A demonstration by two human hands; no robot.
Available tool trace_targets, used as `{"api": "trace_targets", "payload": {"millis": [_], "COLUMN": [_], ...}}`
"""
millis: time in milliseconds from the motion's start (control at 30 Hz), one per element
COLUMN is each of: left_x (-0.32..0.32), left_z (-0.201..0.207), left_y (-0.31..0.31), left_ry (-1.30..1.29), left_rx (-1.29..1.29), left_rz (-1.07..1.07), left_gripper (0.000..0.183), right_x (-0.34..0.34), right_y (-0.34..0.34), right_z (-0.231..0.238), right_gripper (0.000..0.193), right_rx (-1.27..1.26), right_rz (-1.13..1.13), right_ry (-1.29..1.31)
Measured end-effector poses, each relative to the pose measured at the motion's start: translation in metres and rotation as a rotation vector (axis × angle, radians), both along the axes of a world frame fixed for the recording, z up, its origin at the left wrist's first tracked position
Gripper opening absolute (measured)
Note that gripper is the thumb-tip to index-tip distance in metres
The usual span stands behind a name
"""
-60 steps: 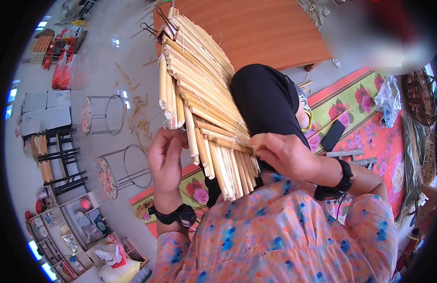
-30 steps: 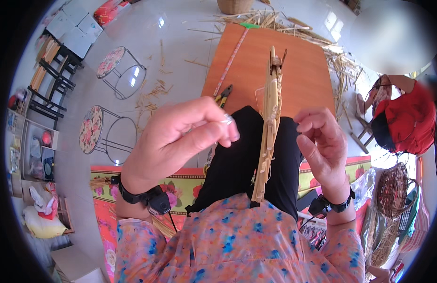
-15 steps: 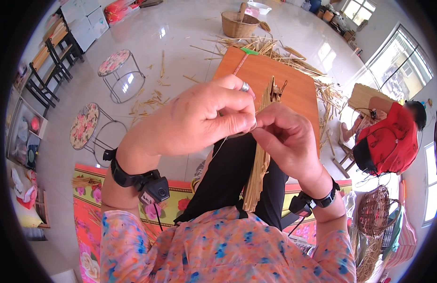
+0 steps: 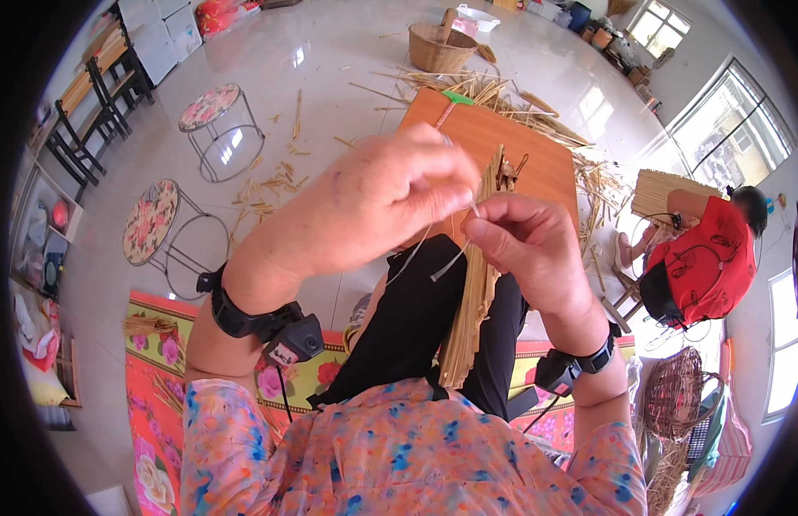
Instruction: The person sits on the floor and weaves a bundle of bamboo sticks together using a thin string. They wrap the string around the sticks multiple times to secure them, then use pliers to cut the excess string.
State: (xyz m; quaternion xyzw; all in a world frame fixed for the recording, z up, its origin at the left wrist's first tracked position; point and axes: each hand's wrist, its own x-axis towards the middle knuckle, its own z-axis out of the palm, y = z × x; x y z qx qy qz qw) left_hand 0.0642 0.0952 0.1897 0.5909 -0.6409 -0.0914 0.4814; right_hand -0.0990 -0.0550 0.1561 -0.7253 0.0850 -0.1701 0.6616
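Note:
My left hand (image 4: 390, 185) pinches a thin pale string (image 4: 413, 254) between thumb and fingertips, above my lap. Close beside it, my right hand (image 4: 532, 249) holds part of the same string in a thumb-and-finger pinch. Below the hands hang a loop and a flat, whitish loose end. Under them, a long bundle of flattened golden straw (image 4: 463, 335) lies lengthwise over my black trousers, its far end reaching the orange table (image 4: 541, 181). My right hand hides part of the bundle. A small brown clasp-like piece (image 4: 507, 176) sits at its far end.
A green-topped tool (image 4: 456, 98) rests on the table. Loose straw (image 4: 536, 116) litters the floor around it. Two flowered stools (image 4: 211, 107) stand left, a wicker basket (image 4: 442, 49) at the back. A person in red (image 4: 704, 262) sits at right beside a straw panel.
My left hand has drawn slightly up and away from the right, opening a small gap with string across it. The whitish loose end now shows below my right hand.

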Motion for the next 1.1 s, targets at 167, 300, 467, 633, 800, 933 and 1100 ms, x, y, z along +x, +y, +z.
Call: {"api": "trace_targets", "payload": {"millis": [167, 300, 467, 633, 800, 933, 1100], "left_x": [-0.009, -0.011, -0.021, -0.023, -0.029, -0.029, -0.024], "left_z": [-0.030, -0.064, -0.064, -0.092, -0.100, -0.101, -0.107], "left_y": [0.000, 0.025, 0.016, 0.012, 0.009, 0.011, 0.015], "left_ry": [-0.010, 0.509, 0.675, 0.716, 0.760, 0.844, 0.802], "left_rx": [-0.141, 0.089, 0.239, 0.284, 0.222, 0.191, -0.059], "left_rz": [0.343, -0.142, -0.226, -0.171, -0.170, -0.155, -0.163], "left_gripper": [0.021, 0.020, 0.017, 0.016, 0.007, 0.006, 0.008], "right_x": [-0.004, 0.002, 0.002, 0.003, 0.001, 0.000, -0.004], "right_y": [-0.007, -0.004, -0.004, -0.001, -0.004, -0.005, -0.008], "right_z": [-0.001, -0.003, -0.007, -0.009, -0.011, -0.013, -0.015], "right_gripper": [0.017, 0.017, 0.016, 0.017, 0.017, 0.016, 0.014], "right_rx": [0.138, 0.163, 0.206, 0.197, 0.206, 0.181, 0.091], "right_rz": [-0.043, -0.054, -0.058, -0.096, -0.125, -0.154, -0.195], "right_ry": [-0.011, -0.023, -0.029, -0.015, -0.019, -0.036, -0.045]}}
